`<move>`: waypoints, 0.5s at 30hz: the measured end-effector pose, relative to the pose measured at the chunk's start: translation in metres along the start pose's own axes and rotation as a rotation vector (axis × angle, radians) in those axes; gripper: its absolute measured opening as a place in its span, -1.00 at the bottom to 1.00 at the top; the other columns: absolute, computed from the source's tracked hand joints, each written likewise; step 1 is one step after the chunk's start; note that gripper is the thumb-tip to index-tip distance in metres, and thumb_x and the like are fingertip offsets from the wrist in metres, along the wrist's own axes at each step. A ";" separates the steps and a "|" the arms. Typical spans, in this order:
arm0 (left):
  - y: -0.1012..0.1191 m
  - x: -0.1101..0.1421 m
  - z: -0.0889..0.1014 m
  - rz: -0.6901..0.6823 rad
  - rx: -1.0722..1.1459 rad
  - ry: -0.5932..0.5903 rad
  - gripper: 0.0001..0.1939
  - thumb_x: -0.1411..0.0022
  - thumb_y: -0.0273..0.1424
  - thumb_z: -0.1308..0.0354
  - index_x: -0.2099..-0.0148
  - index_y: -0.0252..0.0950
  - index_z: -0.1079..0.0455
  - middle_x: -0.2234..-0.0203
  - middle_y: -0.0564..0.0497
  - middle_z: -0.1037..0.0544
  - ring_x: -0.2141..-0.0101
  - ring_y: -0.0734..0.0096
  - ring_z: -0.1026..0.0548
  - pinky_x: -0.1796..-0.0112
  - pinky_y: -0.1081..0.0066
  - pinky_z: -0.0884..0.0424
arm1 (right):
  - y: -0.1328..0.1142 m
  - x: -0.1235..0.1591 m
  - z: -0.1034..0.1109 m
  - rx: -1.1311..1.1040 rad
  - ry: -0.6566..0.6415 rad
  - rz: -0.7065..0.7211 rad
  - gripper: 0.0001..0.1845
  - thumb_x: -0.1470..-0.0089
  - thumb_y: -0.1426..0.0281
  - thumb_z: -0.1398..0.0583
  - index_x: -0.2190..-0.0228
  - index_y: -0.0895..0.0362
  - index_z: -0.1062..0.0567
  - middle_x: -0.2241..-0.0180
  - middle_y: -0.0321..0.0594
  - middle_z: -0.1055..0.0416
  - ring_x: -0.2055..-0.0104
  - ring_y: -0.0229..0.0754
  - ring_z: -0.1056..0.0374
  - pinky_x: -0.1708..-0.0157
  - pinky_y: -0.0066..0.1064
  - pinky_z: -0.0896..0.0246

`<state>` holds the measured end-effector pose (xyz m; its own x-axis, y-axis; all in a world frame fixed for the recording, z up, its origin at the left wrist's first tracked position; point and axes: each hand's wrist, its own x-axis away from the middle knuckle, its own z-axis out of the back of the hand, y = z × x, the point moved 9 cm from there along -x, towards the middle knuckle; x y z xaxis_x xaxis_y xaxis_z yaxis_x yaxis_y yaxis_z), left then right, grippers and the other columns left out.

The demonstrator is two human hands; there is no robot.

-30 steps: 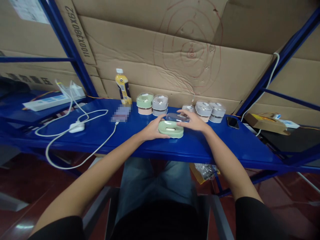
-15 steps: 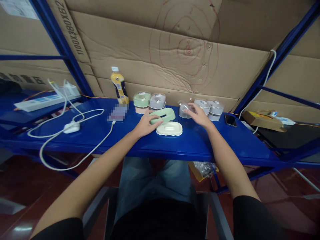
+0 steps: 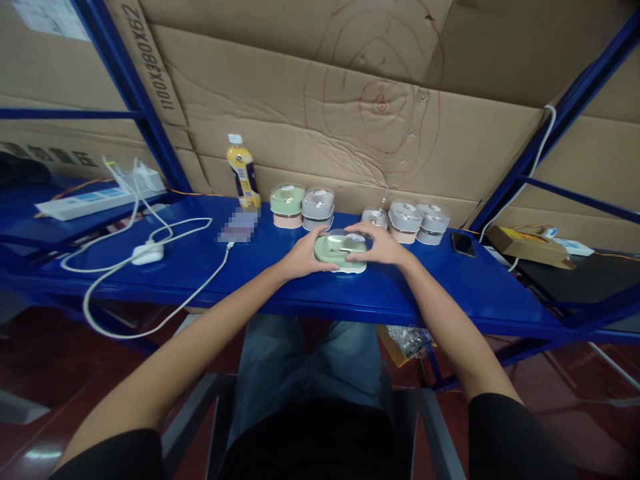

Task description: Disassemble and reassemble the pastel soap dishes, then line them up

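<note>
In front of me on the blue table is a green oval box (image 3: 327,251) with a rounded slot in its top. Its cream base (image 3: 353,269) shows as a pale rim below it. A clear plastic lid (image 3: 354,238) lies over the green top. My left hand (image 3: 304,257) is closed around the box's left side, thumb along the front. My right hand (image 3: 377,245) grips the clear lid at its right side, with fingers over the top. How firmly the lid sits on the box I cannot tell.
Stacked lidded boxes stand behind on the left (image 3: 289,205) and right (image 3: 406,220). A yellow bottle (image 3: 243,172), a white charging cable (image 3: 150,252) and a blurred flat item (image 3: 240,225) are at left. A phone (image 3: 463,244) lies at right.
Half a second ago my left hand held the green part tilted off its cream base. Now it sits on the base, and my right hand has brought the clear lid over from the back.
</note>
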<state>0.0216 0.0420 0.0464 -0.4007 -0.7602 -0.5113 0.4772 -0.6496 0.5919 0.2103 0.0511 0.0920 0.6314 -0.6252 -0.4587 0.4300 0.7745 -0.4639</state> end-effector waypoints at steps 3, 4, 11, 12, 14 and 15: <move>-0.002 -0.003 -0.006 0.001 0.019 -0.020 0.30 0.09 0.07 -0.63 -0.52 -0.29 -0.11 -0.27 -0.40 -0.54 -0.28 -0.34 -0.53 -0.27 -0.23 -0.44 | -0.006 -0.008 -0.018 0.052 -0.046 0.042 -0.15 0.07 -0.02 -0.55 -0.21 0.01 -0.61 -0.18 -0.02 -0.55 -0.23 0.18 -0.49 -0.32 0.09 -0.35; -0.003 -0.003 -0.008 0.000 0.020 -0.026 0.30 0.09 0.07 -0.63 -0.53 -0.29 -0.10 -0.28 -0.42 -0.53 -0.29 -0.35 -0.52 -0.28 -0.24 -0.44 | -0.007 -0.010 -0.022 0.063 -0.056 0.041 -0.14 0.06 -0.02 -0.55 -0.22 0.00 -0.61 -0.18 -0.02 -0.54 -0.23 0.17 -0.49 -0.33 0.07 -0.34; -0.001 -0.005 -0.011 -0.032 -0.013 -0.038 0.30 0.09 -0.01 -0.64 -0.55 -0.27 -0.09 -0.29 -0.41 -0.53 -0.30 -0.38 -0.51 -0.28 -0.27 -0.43 | -0.001 -0.010 -0.032 0.073 -0.112 -0.034 -0.12 0.05 -0.01 -0.55 -0.25 -0.04 -0.57 -0.17 -0.07 -0.51 -0.22 0.15 -0.48 -0.35 0.06 -0.32; -0.002 -0.005 -0.011 -0.027 -0.018 -0.041 0.30 0.08 -0.01 -0.64 -0.55 -0.28 -0.09 -0.28 -0.41 -0.53 -0.30 -0.37 -0.51 -0.28 -0.27 -0.43 | 0.000 -0.009 -0.033 0.074 -0.117 -0.043 -0.11 0.05 -0.01 -0.55 -0.27 -0.05 -0.56 -0.18 -0.07 -0.51 -0.22 0.15 -0.48 -0.35 0.06 -0.32; -0.006 -0.004 -0.011 -0.012 -0.033 -0.048 0.27 0.07 0.00 -0.63 -0.54 -0.29 -0.11 -0.29 -0.41 -0.53 -0.30 -0.37 -0.51 -0.27 -0.25 -0.45 | 0.002 -0.005 -0.033 0.066 -0.141 -0.052 -0.02 0.06 -0.02 -0.56 -0.33 -0.05 -0.50 -0.20 -0.05 -0.48 -0.23 0.15 -0.47 -0.34 0.05 -0.33; -0.009 -0.004 -0.011 -0.002 -0.041 -0.047 0.26 0.06 0.00 -0.63 -0.52 -0.29 -0.12 -0.29 -0.41 -0.53 -0.30 -0.36 -0.51 -0.27 -0.24 -0.45 | 0.003 -0.002 -0.034 0.060 -0.162 -0.053 0.04 0.07 -0.03 -0.56 -0.37 -0.03 -0.46 -0.22 -0.03 -0.46 -0.25 0.16 -0.46 -0.34 0.05 -0.33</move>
<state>0.0273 0.0505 0.0367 -0.4375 -0.7587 -0.4826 0.5073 -0.6514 0.5642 0.1887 0.0518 0.0657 0.7005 -0.6455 -0.3044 0.5000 0.7483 -0.4359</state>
